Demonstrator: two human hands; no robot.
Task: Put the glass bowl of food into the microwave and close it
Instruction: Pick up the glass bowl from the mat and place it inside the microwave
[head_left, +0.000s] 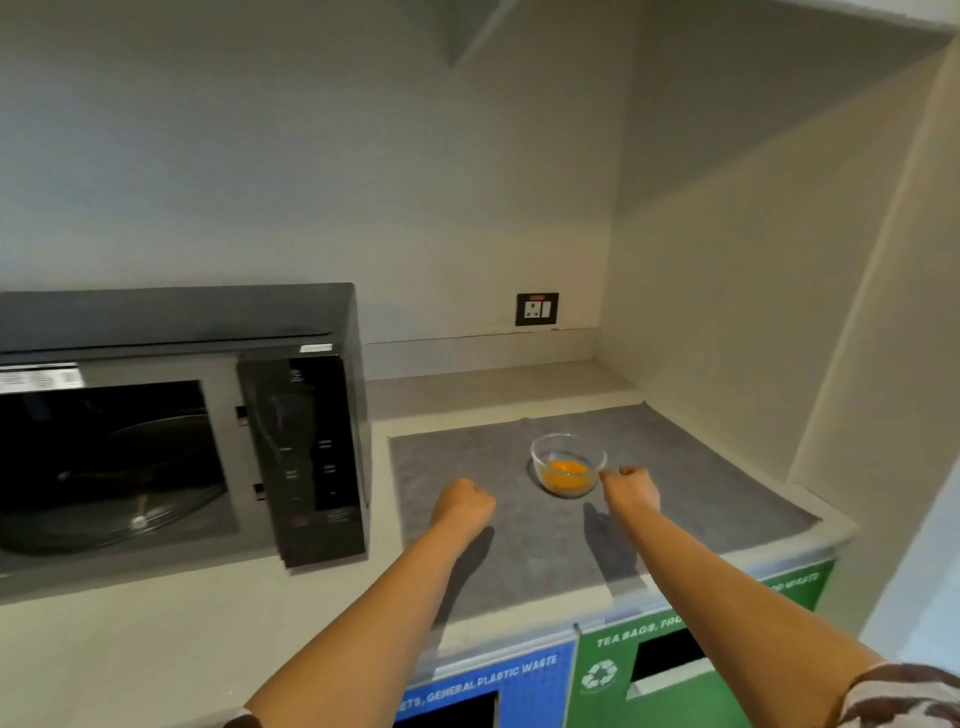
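Observation:
A small clear glass bowl (568, 464) with orange-yellow food in it stands on a grey mat (701, 499) on the counter. My right hand (631, 488) is curled right next to the bowl's right rim; whether it grips the rim I cannot tell. Left of the bowl and apart from it, my left hand (464, 505) hovers over the mat as a closed fist, holding nothing. At the left stands a black microwave (306, 457). Its cavity (109, 467) shows open with a glass turntable inside, and the door itself is out of view.
The pale counter (156, 639) runs below and in front of the microwave. A wall socket (536, 308) sits on the back wall. A side wall closes the alcove at the right. Blue (493, 680) and green (675, 665) waste-bin panels hang under the counter's front edge.

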